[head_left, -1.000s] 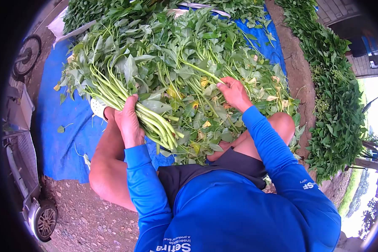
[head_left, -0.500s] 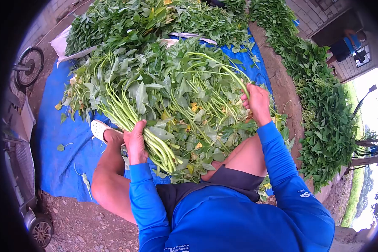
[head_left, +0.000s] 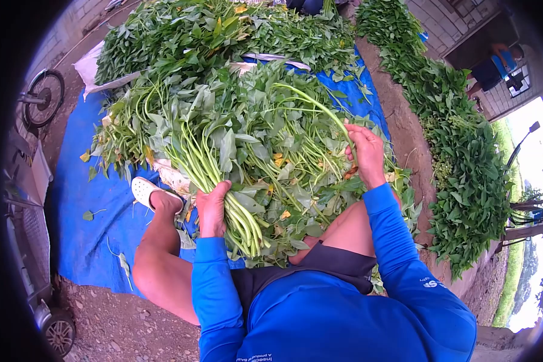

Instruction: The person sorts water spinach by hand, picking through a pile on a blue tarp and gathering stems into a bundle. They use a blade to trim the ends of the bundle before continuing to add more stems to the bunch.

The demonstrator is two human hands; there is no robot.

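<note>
My left hand (head_left: 213,208) is closed around a thick bunch of long green stems (head_left: 238,217), cut ends pointing toward me, leaves fanning away. My right hand (head_left: 366,154) pinches a single long stem (head_left: 311,102) that arches up out of the pile of leafy greens (head_left: 265,133) spread in front of me on a blue tarp (head_left: 90,199). I am squatting, knees bare, in blue long sleeves, with a white shoe (head_left: 143,188) on the tarp.
More heaps of greens (head_left: 181,36) lie behind the pile, and a long row of greens (head_left: 464,157) runs along the right. A wheel (head_left: 42,96) stands at the left edge. Gravel ground (head_left: 120,326) lies below the tarp. A person sits at top right.
My right hand has lifted from the pile, drawing one long stem up and to the right. My left hand has shifted right with its bunch, closer to the middle.
</note>
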